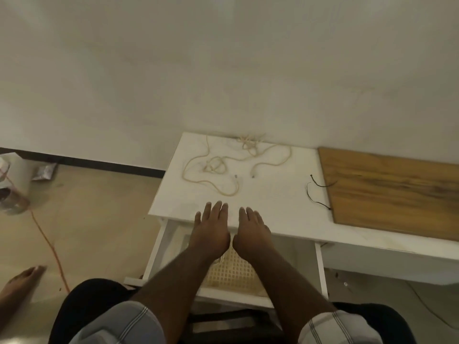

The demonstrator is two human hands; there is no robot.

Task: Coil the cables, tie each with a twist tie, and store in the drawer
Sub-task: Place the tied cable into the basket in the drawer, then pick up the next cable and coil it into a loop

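Left hand (211, 228) and right hand (252, 230) lie flat, fingers straight, on the desk (273, 194) edge. Loose cables (223, 167) sprawl just beyond the fingertips; the drawer (159, 247) stands open beneath the wrists.

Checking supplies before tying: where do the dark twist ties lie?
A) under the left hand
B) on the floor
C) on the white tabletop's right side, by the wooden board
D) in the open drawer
C: both twist ties lie on the white tabletop, at the wooden board edge.
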